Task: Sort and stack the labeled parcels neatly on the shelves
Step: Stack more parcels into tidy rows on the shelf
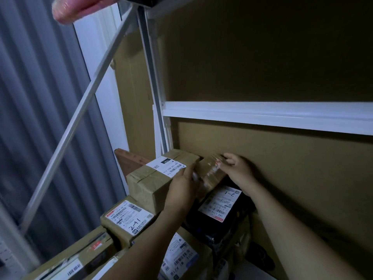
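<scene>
A small brown parcel (pixel 209 168), blurred, was held at its near side by the left hand (pixel 182 186) and pinched by the right hand (pixel 237 168), just beside a labelled box (pixel 159 178) stacked on the shelf.

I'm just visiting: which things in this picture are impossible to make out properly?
The small parcel, head view: motion-blurred, label unreadable; the left hand and right hand holding it cover its ends.
Black parcel: partly under the small parcel and right forearm; printed label too small.
Pink object: blurred, cut off by the top edge.
Lowest parcels: cut off by the bottom edge, crossed by the left forearm.
</scene>
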